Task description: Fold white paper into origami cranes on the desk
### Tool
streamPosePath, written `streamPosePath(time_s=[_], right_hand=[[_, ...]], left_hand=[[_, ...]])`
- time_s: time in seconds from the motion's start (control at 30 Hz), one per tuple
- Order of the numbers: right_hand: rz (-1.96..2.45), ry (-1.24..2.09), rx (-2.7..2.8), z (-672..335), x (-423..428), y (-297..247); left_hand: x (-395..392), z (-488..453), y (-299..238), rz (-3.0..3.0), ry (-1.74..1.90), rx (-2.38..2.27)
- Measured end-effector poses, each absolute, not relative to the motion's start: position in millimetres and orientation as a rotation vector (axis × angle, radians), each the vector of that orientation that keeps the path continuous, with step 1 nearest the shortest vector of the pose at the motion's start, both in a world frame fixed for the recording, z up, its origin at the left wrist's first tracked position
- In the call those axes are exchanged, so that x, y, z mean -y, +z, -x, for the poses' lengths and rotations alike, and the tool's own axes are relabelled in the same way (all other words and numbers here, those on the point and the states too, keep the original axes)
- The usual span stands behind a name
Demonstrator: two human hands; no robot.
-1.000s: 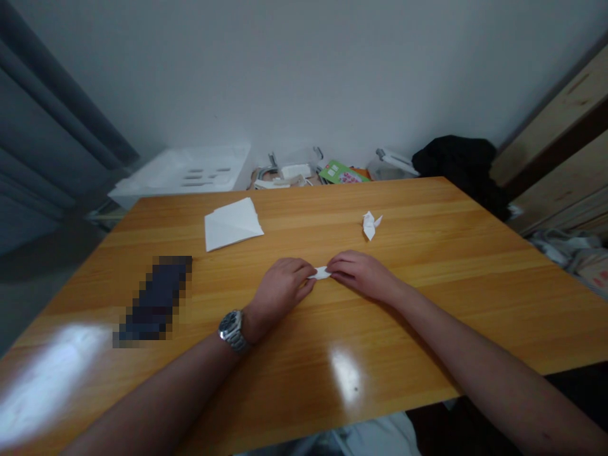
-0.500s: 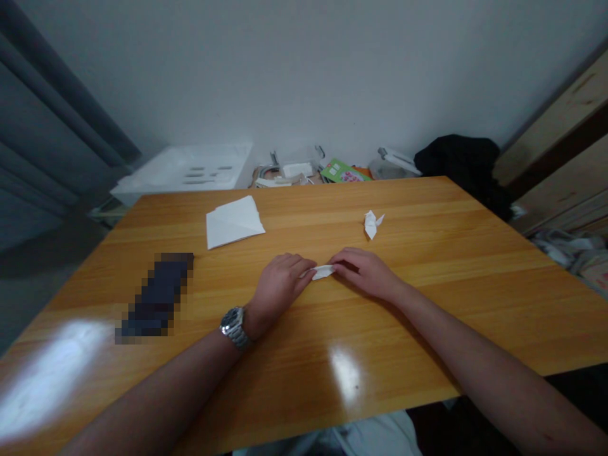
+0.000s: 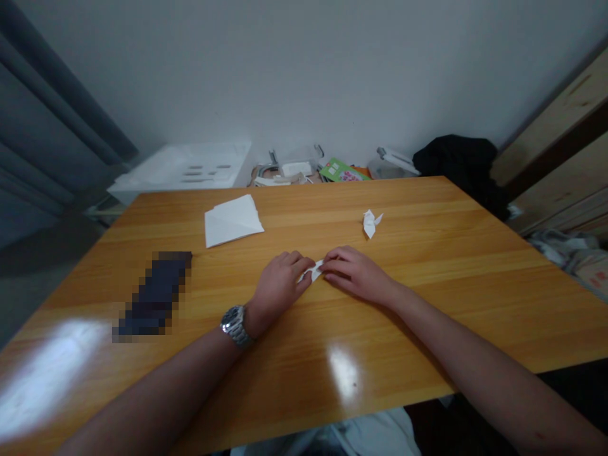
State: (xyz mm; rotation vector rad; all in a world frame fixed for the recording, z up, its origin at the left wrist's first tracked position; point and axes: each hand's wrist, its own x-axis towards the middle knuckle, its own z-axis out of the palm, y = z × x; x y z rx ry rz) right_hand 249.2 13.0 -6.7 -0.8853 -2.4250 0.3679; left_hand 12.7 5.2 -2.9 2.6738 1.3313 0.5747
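A small folded piece of white paper (image 3: 315, 272) lies between my two hands, low over the middle of the table. My left hand (image 3: 284, 278), with a metal watch (image 3: 234, 322) on its wrist, pinches the paper's left end between thumb and fingers. At the other end, the curled fingers and thumb of my right hand (image 3: 354, 271) close on the paper's right tip. Fingers cover part of it, so its full shape is hidden. Beyond my right hand sits a folded white paper figure (image 3: 370, 223) with pointed tips.
White paper sheets (image 3: 234, 221) lie at the back left of the wooden table (image 3: 304, 215). A dark pixelated object (image 3: 156, 294) rests on the left. Past the far edge are a white foam tray (image 3: 199, 161), a green booklet (image 3: 339, 170) and a black cloth item (image 3: 456, 164).
The folded paper has tilted, its right end now higher. My right hand has shifted slightly left, closer to my left hand. My left hand stays nearly in place.
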Motion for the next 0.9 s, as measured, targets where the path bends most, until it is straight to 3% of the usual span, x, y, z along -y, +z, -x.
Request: streamPosePath(time_s=[0.9], right_hand=[[1.104, 0.374, 2.269, -238, -11, -17]], left_hand=[[-10, -13, -13, -2.536, 0.731, -1.328]])
